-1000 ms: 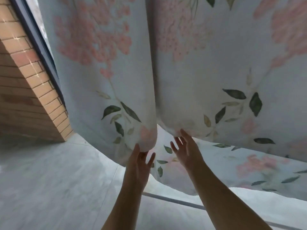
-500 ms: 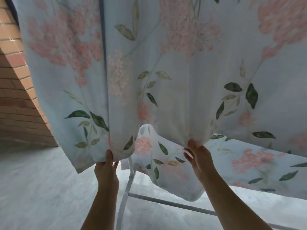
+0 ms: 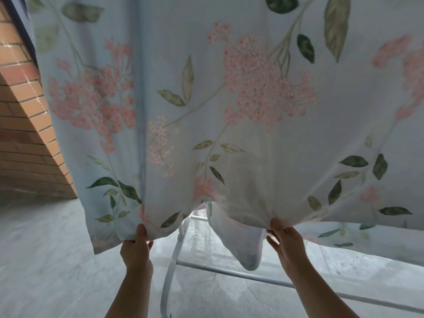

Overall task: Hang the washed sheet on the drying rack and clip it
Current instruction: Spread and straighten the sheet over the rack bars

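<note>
A brick wall [image 3: 20,111] stood at the far left, and the flowered sheet [image 3: 229,111] hung beside it, filling most of the view above the pale floor [image 3: 46,260]. It appeared to hang from a rail out of sight above. The step in hand seemed to be spreading it smooth, with no clips in sight yet.

The left hand [image 3: 137,247] reached up on a straight forearm and pinched the hem near its left corner, thumb in front. The white tube of the drying rack [image 3: 171,260] showed between the arms.

The right hand [image 3: 288,245], raised alike, gripped a gathered bunch of the lower edge, its outer fingers loose.

Next, the hem probably needed drawing apart and downward to flatten the folds before clipping.
</note>
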Action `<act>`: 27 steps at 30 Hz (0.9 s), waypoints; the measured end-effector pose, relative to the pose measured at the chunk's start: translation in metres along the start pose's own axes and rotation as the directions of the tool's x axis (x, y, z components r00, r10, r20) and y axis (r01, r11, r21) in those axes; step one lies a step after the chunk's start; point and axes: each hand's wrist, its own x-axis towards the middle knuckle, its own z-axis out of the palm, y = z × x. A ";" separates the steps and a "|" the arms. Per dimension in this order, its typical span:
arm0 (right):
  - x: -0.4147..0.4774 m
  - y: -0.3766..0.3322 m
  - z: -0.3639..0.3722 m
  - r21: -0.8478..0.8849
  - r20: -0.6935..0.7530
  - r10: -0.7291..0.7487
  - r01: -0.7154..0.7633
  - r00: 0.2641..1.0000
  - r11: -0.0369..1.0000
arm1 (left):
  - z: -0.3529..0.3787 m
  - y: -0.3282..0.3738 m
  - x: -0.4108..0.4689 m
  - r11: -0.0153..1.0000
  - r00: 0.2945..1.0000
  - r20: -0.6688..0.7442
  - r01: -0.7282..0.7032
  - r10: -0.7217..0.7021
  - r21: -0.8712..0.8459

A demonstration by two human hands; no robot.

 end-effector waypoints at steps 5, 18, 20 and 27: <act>-0.004 0.012 -0.013 -0.027 -0.062 0.029 -0.031 0.998 0.999 | -0.002 -0.014 -0.002 0.997 0.997 -0.033 0.068 -0.066 0.038; -0.006 0.038 -0.045 -0.072 -0.189 0.087 -0.102 0.978 0.992 | -0.014 -0.044 0.006 0.975 0.971 -0.124 0.212 -0.203 0.066; -0.004 0.042 -0.049 -0.050 -0.193 0.086 -0.097 0.977 0.994 | -0.015 -0.046 0.008 0.968 0.964 -0.102 0.249 -0.245 0.031; -0.009 0.064 -0.025 0.328 0.086 0.279 -0.292 0.956 0.898 | -0.019 -0.056 0.009 0.867 0.878 0.211 0.466 -0.429 -0.175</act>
